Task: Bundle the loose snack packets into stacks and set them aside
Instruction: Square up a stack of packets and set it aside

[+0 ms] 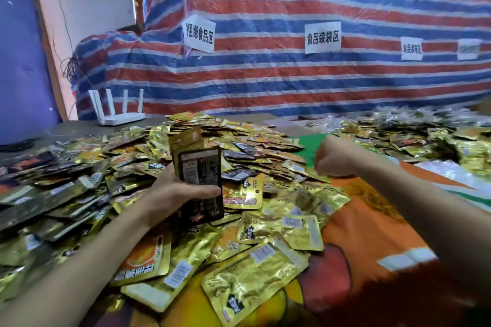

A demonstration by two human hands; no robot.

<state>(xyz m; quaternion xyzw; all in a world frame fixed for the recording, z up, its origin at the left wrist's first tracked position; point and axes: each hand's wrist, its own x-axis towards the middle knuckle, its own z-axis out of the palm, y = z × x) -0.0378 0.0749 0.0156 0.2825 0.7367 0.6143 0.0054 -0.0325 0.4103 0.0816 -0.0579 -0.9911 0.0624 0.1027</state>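
Observation:
A big heap of loose gold and black snack packets (202,146) covers the table in front of me. My left hand (175,194) grips an upright stack of packets (198,167), black-backed, held above the heap. My right hand (332,159) hovers to the right over the edge of the heap with its fingers curled. It is blurred, and I cannot see whether it holds anything. Flat gold packets (255,271) lie nearest me.
A second spread of packets (414,135) lies at the far right. An orange and green printed cloth (372,220) covers the table. A white router (117,109) stands at the back left. A striped tarp (292,74) with paper labels hangs behind.

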